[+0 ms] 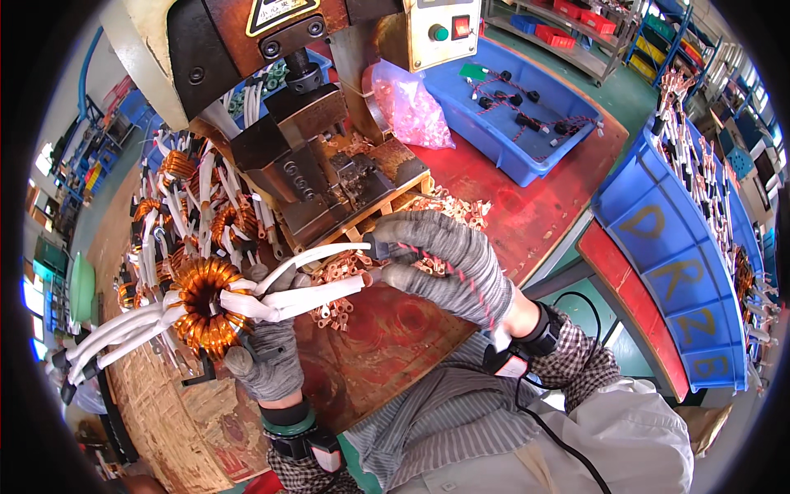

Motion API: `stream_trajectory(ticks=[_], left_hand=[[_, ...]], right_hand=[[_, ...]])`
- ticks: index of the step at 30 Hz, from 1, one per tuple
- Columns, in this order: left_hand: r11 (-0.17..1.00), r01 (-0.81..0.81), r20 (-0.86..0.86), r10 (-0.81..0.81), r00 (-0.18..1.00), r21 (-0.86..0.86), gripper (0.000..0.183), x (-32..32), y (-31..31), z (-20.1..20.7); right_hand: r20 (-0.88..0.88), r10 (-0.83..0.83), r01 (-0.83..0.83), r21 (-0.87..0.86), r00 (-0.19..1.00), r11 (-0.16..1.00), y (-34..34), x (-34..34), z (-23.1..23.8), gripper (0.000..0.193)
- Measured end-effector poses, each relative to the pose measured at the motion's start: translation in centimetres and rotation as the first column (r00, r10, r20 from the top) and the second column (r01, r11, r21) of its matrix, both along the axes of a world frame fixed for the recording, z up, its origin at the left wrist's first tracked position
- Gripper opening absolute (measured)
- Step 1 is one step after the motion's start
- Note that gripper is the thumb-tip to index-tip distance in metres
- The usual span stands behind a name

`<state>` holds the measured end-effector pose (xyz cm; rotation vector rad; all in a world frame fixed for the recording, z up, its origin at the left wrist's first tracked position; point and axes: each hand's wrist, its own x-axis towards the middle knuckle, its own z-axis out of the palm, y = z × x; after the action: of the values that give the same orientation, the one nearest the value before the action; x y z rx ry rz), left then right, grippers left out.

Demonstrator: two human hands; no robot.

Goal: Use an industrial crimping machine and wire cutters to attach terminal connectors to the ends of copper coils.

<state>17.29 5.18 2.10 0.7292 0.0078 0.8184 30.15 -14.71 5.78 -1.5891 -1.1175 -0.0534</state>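
A ring-shaped coil [193, 325] wound with orange copper wire has several white-sleeved leads running out on both sides. My left hand [273, 362], in a grey knit glove, is closed round the coil's right side and its leads from below. My right hand [448, 267], gloved alike, pinches the dark-tipped end of a white lead [317, 253]. A second, thicker white lead [317, 300] ends in bare copper just beside those fingertips. Across the right glove lies a twisted red-and-black wire [448, 267], whose far end under the fingers is hidden.
A dark metal press [304, 156] stands directly ahead. Loose copper terminals [333, 317] lie around its base. More coils [234, 222] are heaped at left. A blue tray [535, 156] with wired black parts sits behind, and a blue crate [675, 263] full of leads stands right.
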Motion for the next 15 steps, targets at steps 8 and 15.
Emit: stream_trajectory(ticks=[8, 15], left_hand=[[0.944, 0.317, 0.064, -0.323, 0.944, 0.087, 0.094, -0.6, 0.4, 0.3], [0.516, 0.758, 0.689, -0.377, 0.619, -0.4, 0.091, -1.7, 4.5, -6.4]], right_hand=[[0.501, -0.103, 0.129, -0.017, 0.86, 0.992, 0.7, 2.7, 0.7, 0.029], [-0.044, 0.304, -0.307, -0.113, 0.952, 0.945, -1.2, 3.7, 3.7, 0.024]])
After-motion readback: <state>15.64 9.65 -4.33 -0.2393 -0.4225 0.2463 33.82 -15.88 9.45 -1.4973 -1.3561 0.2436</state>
